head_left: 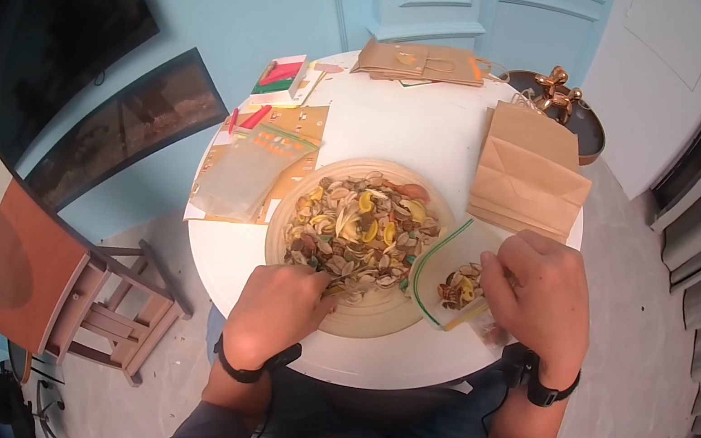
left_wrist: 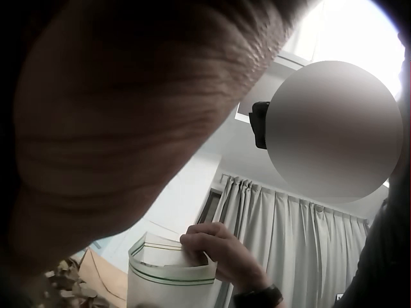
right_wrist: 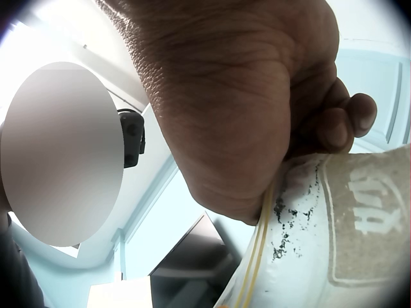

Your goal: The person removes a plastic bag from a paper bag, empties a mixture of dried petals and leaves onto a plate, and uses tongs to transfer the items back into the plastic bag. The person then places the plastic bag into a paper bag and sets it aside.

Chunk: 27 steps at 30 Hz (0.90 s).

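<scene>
A round, shallow, pale tray [head_left: 280, 249] holds a heap of potpourri [head_left: 359, 220], mixed dried petals, pods and yellow pieces. At its near left edge, my left hand [head_left: 277, 306] reaches down with bent fingers into the pieces; the fingertips are hidden. My right hand [head_left: 541, 290] grips the rim of a clear zip bag [head_left: 459, 259] with a green-striped closure. This bag's mouth stands open and faces the tray. Some dried pieces [head_left: 458, 289] lie inside it. In the right wrist view, curled fingers [right_wrist: 334, 128] hold the bag's edge beside a printed brown panel [right_wrist: 372, 218].
Brown paper bags [head_left: 532, 170] lie at the right of the round white table [head_left: 366, 121], more paper bags [head_left: 421, 63] at the back. Flat zip bags [head_left: 244, 166] rest on the left. A dark round tray [head_left: 589, 133] with a copper balloon-dog figure [head_left: 559, 91] stands behind.
</scene>
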{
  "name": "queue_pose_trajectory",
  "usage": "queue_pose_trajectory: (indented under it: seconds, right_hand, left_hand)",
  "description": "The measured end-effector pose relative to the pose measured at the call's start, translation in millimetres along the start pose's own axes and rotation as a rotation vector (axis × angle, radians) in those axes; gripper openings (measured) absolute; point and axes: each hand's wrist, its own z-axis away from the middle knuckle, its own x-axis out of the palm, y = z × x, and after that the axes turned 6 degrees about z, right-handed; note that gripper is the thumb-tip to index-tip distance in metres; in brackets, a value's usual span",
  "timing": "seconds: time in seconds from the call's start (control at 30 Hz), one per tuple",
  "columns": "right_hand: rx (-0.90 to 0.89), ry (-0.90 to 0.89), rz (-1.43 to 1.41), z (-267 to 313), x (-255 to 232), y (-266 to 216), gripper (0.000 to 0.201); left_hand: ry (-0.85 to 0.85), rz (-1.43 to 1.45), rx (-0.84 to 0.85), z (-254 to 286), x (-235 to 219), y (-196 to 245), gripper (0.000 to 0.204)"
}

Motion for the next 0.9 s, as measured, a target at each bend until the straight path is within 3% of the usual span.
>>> queue_pose_trajectory:
  seconds: [0.43, 0.63, 0.9]
  right_hand:
    - [-0.003, 0.004, -0.011, 0, -1, -1, 0.028]
    - [-0.018, 0.004, -0.022, 1, 3, 2, 0.027]
    - [-0.006, 0.000, -0.014, 0, 2, 1, 0.026]
  left_hand:
    - [0.072, 0.053, -0.012, -1, -8, -3, 0.018]
    - [0.255, 0.207, -0.030, 2, -27, 7, 0.018]
    - [0.319, 0.390, 0.174, -19, -14, 49, 0.033]
